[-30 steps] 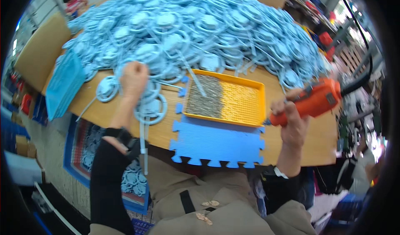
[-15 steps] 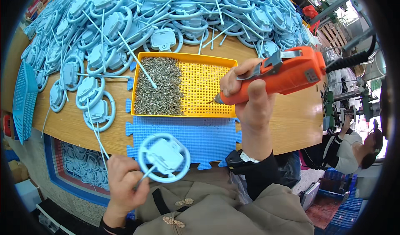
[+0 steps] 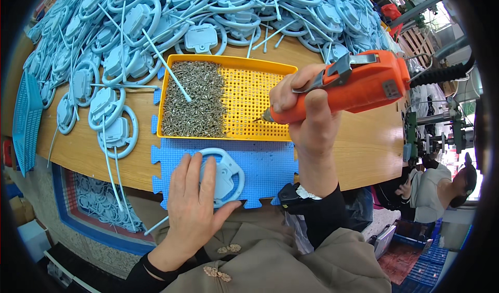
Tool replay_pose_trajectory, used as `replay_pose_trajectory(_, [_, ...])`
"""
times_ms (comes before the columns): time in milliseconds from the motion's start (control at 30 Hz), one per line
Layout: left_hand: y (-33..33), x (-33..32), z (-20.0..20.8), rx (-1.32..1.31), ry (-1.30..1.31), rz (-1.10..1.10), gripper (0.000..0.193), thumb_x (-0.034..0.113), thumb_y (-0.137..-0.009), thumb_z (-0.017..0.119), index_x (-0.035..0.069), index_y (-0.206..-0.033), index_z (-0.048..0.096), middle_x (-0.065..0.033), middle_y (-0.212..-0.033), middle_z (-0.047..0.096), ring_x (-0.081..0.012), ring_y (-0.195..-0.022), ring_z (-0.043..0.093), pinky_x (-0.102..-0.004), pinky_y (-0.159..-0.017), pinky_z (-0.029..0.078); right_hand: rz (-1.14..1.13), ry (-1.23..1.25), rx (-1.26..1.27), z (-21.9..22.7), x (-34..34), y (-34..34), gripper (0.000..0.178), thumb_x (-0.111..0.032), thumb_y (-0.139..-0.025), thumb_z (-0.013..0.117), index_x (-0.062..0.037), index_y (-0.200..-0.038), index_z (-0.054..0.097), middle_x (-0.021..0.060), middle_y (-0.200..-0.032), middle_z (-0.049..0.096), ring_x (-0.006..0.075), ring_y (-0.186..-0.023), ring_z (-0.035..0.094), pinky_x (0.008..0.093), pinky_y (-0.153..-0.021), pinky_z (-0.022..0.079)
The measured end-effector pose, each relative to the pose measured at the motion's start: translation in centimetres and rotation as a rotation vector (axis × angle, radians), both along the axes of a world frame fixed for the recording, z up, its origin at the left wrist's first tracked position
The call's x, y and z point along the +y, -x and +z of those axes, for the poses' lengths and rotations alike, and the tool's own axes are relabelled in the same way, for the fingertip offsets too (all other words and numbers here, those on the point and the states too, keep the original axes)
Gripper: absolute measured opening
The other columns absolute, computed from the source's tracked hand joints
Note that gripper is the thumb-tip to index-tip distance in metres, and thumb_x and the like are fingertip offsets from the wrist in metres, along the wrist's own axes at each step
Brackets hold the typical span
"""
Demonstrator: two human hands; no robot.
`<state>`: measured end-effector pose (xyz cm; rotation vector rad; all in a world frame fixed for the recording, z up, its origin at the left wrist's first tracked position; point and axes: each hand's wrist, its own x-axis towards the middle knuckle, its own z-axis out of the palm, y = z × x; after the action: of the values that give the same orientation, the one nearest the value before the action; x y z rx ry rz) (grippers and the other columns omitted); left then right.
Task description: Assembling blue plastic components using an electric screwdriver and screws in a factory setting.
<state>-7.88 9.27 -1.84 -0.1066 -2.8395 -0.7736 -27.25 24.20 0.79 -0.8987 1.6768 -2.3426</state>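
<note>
A light-blue plastic ring with a flat box-like centre [image 3: 227, 180] lies on the blue foam mat [image 3: 265, 165]. Across its left side rests my left hand [image 3: 192, 199], fingers stretched out flat, thumb spread near its lower edge. A thin blue stick [image 3: 157, 225] shows below that hand; where it joins is hidden. My right hand [image 3: 309, 108] is wrapped round an orange electric screwdriver [image 3: 353, 88], its bit pointing left over the yellow tray [image 3: 228, 60]. Small metal screws [image 3: 192, 98] fill the tray's left part, with one blue stick lying across them.
A large heap of similar blue ringed parts [image 3: 228, 12] covers the back of the table. Some lie left of the tray [image 3: 115, 132]. A blue basket [image 3: 27, 121] stands at the far left. A lower bin [image 3: 99, 199] holds more parts. Another person [image 3: 436, 189] is at the right.
The ringed part has gone from my left fingers, above the near edge, onto the mat. My left hand has opened flat over it. The screwdriver has shifted slightly left.
</note>
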Motion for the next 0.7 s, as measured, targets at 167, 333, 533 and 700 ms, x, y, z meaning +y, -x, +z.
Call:
replay_pose_trajectory(167, [1.2, 0.0, -1.8, 0.059, -0.018, 0.061, 0.082, 0.023, -0.064, 0.083, -0.003, -0.132, 0.046, -0.0236, -0.133, 0.047, -0.0441, -0.122, 0.046, -0.0487, -0.100, 0.040, -0.005, 0.009, 0.018, 0.0, -0.3, -0.4, 0.039, -0.039, -0.089, 0.067, -0.0050, -0.097, 0.051, 0.0056, -0.068, 0.054, 0.0164, -0.061, 0.053, 0.0311, -0.058, 0.045])
replay_pose_trajectory(333, [2.3, 0.4, -1.6, 0.081, -0.053, -0.047, 0.082, 0.020, -0.063, 0.083, -0.002, -0.133, 0.046, -0.0201, -0.132, 0.048, -0.0428, -0.118, 0.050, -0.0475, -0.097, 0.043, -0.032, 0.028, 0.015, -0.2, -0.4, -0.5, 0.039, -0.040, -0.090, 0.067, -0.0053, -0.097, 0.051, 0.0062, -0.070, 0.055, 0.0168, -0.061, 0.053, 0.0309, -0.057, 0.045])
replay_pose_trajectory(533, [2.7, 0.4, -1.1, 0.066, -0.080, 0.043, 0.074, 0.020, -0.059, 0.083, -0.001, -0.123, 0.051, -0.0182, -0.126, 0.049, -0.0382, -0.115, 0.047, -0.0469, -0.097, 0.039, -0.048, -0.011, 0.110, 3.3, 0.7, -1.6, 0.053, -0.056, -0.088, 0.062, -0.0060, -0.100, 0.052, 0.0035, -0.071, 0.053, 0.0166, -0.064, 0.052, 0.0331, -0.062, 0.044])
replay_pose_trajectory(700, [3.3, 0.8, -0.9, 0.121, -0.018, 0.072, 0.064, 0.024, -0.060, 0.081, 0.002, -0.112, 0.052, -0.0158, -0.116, 0.049, -0.0348, -0.109, 0.047, -0.0467, -0.098, 0.033, 0.030, -0.041, 0.021, 4.9, -0.1, -5.9, 0.064, -0.066, -0.081, 0.061, -0.0057, -0.100, 0.051, 0.0021, -0.068, 0.051, 0.0164, -0.060, 0.052, 0.0307, -0.056, 0.045])
